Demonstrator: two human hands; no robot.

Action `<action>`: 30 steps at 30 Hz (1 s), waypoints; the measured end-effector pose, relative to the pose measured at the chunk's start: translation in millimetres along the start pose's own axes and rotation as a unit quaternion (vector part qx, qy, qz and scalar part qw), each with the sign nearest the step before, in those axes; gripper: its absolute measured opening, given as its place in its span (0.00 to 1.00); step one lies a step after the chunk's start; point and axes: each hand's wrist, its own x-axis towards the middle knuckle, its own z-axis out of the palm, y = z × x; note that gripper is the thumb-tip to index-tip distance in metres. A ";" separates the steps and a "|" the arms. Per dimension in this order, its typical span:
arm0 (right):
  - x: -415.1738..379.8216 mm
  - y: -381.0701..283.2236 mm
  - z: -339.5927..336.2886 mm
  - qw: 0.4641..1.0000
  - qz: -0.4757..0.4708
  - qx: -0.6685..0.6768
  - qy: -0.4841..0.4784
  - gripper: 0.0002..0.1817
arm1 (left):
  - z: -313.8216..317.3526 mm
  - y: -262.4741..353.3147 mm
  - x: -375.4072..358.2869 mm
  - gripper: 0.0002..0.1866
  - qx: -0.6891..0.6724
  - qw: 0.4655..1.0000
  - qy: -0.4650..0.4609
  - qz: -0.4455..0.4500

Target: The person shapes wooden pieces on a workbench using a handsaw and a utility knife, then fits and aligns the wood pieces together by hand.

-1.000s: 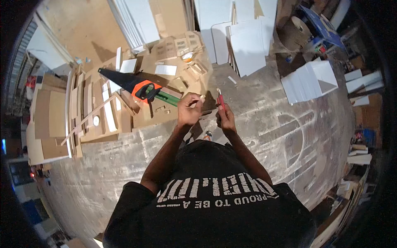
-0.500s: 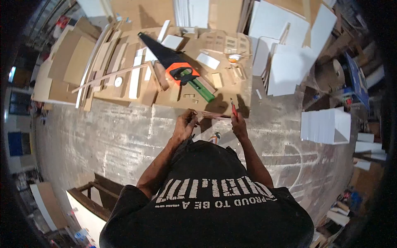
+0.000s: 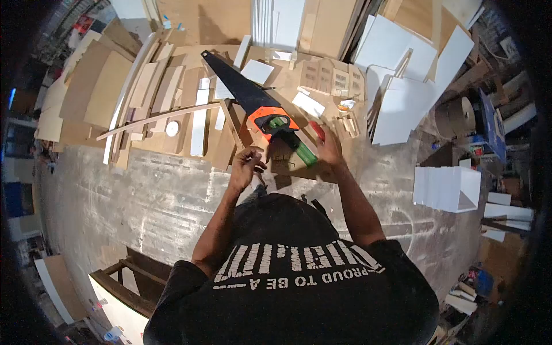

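Note:
My right hand (image 3: 329, 150) is closed around a slim red-handled tool (image 3: 317, 130) over the front right of the worktable. The tool's tip is not clear now. My left hand (image 3: 247, 165) is at the table's front edge, its fingers curled in a pinch; whatever they may hold is too small to name. Between and beyond the hands lies a handsaw (image 3: 237, 81) with a black blade and an orange handle. A green tool or bar (image 3: 306, 154) sticks out from beside the saw handle, close to my right hand.
Wood strips (image 3: 146, 86) and a white roll (image 3: 172, 128) lie at the table's left. Small wood blocks (image 3: 347, 125) and a white card (image 3: 309, 104) sit at the right. White panels (image 3: 405, 98) lean beyond. A white box-like stack (image 3: 447, 188) stands on the floor.
My right hand has moved forward over the table with the red-handled tool, toward the saw handle and green piece. My left hand has shifted slightly left. The view has shifted a little.

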 end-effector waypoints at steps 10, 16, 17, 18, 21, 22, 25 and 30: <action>77.3 -0.9 18.6 0.984 -0.061 -0.144 0.088 0.19 | -40.6 22.8 41.9 0.09 0.068 0.996 -0.052 -0.017; -15.6 -32.5 -16.9 0.998 -0.005 0.055 -0.035 0.08 | -30.1 -7.7 49.8 0.12 0.204 0.977 -0.063 0.014; -36.3 -12.4 3.8 0.997 -0.011 0.027 -0.073 0.08 | -26.5 -13.0 46.5 0.13 0.238 0.969 -0.054 0.027; -56.9 7.7 24.5 0.994 -0.018 -0.001 -0.112 0.07 | -20.4 -17.3 43.1 0.13 0.247 0.968 -0.031 0.021; -83.6 8.9 37.4 0.985 -0.062 0.037 -0.154 0.08 | -14.2 -51.0 27.9 0.11 0.256 0.961 0.076 0.077; -84.2 -0.4 33.7 0.986 -0.085 0.038 -0.136 0.08 | -10.2 -56.4 23.5 0.10 0.309 0.940 0.115 0.088; -77.6 -14.3 31.8 0.990 -0.094 0.061 -0.084 0.14 | -0.1 -65.9 -8.6 0.15 0.235 0.964 0.120 -0.021; -13.6 -37.3 40.6 0.994 -0.073 0.073 -0.019 0.26 | 18.9 -68.8 -57.1 0.20 0.195 0.967 0.161 -0.041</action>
